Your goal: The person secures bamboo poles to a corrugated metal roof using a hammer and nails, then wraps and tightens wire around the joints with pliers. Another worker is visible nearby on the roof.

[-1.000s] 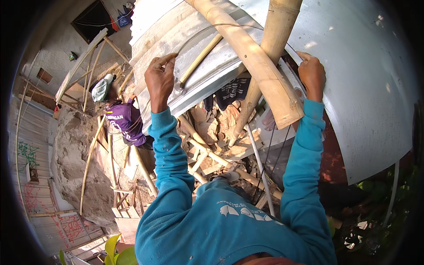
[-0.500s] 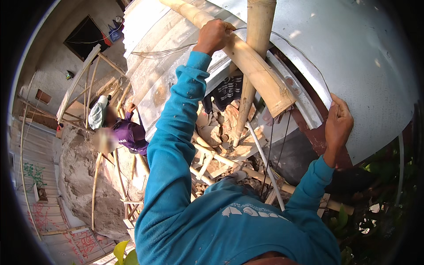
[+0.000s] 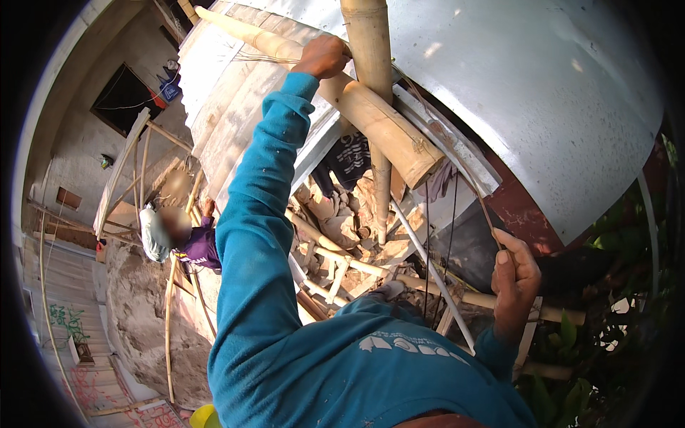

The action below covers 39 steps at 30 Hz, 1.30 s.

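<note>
- Right hand (image 3: 515, 282): pinching a wire (image 3: 486, 214).
- Wire: beside the lower-left edge of the metal sheet (image 3: 528, 107).
- Left hand (image 3: 322, 57): over the slanting bamboo pole (image 3: 385, 128); cannot tell what it grips.

- Fingertips of the left hand (image 3: 322, 57) are hidden behind its knuckles, so what they pinch cannot be told
- The thin wire (image 3: 457, 160) is lost from sight behind the upright bamboo pole (image 3: 367, 50), and its near end disappears into the curled fingers of the right hand (image 3: 515, 278)
- The upper end of that upright pole is cut off by the top edge, as is part of the metal sheet (image 3: 535, 107)
- A co-worker in a purple shirt (image 3: 200, 246) has a blurred face, and the blue sleeve (image 3: 260, 214) hides part of the body
- The yellow-green thing (image 3: 205, 416) is cut off at the bottom
</note>
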Each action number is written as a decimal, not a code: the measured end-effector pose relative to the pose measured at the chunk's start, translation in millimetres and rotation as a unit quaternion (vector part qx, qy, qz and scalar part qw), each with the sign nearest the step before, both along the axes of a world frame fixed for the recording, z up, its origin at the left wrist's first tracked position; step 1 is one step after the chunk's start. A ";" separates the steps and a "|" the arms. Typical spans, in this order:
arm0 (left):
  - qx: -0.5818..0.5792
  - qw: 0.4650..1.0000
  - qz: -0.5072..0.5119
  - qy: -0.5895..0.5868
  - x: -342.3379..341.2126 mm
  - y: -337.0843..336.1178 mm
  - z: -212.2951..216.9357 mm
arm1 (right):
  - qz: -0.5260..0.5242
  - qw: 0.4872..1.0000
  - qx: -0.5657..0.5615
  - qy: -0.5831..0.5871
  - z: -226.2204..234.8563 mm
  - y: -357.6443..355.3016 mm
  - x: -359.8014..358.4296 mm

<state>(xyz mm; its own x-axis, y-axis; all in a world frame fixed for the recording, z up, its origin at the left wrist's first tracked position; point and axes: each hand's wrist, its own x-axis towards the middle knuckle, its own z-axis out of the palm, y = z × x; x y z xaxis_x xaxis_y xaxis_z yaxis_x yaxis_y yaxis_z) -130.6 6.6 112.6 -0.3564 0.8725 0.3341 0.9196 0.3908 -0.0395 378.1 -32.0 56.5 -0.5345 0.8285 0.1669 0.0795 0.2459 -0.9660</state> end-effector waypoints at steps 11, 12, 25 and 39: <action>0.153 0.982 -0.044 -0.097 -6.8 -85.8 -29.8 | 0.312 0.838 -0.388 0.225 6.3 -42.1 -15.3; 0.180 0.976 -0.058 -0.108 -8.3 -83.0 -34.7 | 0.352 0.830 -0.375 0.215 4.6 -45.8 -20.5; -0.032 0.918 -0.099 -0.382 -17.4 -70.4 -9.8 | 0.493 0.859 0.088 0.104 -75.0 -132.1 -243.5; 0.009 0.969 -0.204 -0.138 -15.0 -79.5 -16.2 | 0.309 0.889 0.317 -0.117 -181.8 -65.3 -415.2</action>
